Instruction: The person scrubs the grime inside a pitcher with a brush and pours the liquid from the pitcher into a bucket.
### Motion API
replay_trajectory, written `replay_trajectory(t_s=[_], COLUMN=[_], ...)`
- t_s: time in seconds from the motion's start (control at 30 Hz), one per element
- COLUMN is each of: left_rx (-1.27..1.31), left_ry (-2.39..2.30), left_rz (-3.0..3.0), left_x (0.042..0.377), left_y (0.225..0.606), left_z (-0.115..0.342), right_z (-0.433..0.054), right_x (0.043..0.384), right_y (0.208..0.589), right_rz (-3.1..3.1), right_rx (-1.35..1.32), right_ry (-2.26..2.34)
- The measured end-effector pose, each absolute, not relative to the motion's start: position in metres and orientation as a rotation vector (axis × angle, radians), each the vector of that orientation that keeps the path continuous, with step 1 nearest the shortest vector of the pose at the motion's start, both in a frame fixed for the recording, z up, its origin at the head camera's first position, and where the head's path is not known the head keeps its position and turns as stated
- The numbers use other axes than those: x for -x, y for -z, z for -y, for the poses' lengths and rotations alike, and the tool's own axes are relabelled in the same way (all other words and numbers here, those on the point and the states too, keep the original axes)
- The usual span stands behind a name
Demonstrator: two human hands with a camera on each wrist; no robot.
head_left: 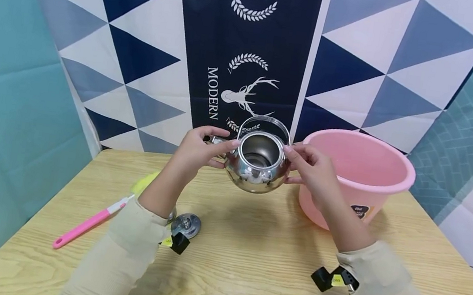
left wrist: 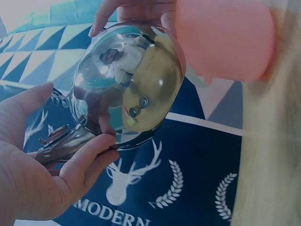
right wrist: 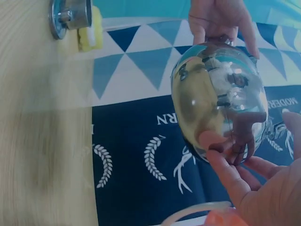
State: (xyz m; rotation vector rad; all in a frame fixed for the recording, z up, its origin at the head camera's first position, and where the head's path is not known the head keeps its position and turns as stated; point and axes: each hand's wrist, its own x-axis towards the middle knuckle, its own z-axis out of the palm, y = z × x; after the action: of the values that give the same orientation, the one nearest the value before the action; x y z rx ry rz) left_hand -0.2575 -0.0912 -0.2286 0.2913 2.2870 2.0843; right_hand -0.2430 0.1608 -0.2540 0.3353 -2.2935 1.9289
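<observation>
A shiny metal teapot is held up over the table, tilted so its round, lidless mouth faces the head camera. Its hoop handle stands up behind the mouth. My left hand grips it at the spout side, the fingers around the spout and the thumb near the rim. On the opposite side my right hand pinches the pot, thumb by the rim and fingers beneath the belly. A round metal lid lies on the table below the left forearm.
A pink bucket stands at the back right, close to my right hand. At the left lies a brush with a pink handle; something yellow is partly hidden by the left forearm. A patterned cloth hangs behind the table.
</observation>
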Motion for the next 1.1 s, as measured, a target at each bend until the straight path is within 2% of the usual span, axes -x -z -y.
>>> replay_trajectory(t_s=[0.67,1.1], left_rx=[-0.105,-0.017], left_ry=[-2.070,-2.077], left_rz=[-2.197,-2.089], left_x=[0.266,0.280], left_y=[0.272,0.302], left_z=[0.108,0.105], right_z=[-0.142,-0.141], right_x=[0.247,0.259], right_y=[0.298,0.321], right_rz=[2.339,2.412], right_rx=[-0.345,-0.188], right_ry=[-1.920,-2.001])
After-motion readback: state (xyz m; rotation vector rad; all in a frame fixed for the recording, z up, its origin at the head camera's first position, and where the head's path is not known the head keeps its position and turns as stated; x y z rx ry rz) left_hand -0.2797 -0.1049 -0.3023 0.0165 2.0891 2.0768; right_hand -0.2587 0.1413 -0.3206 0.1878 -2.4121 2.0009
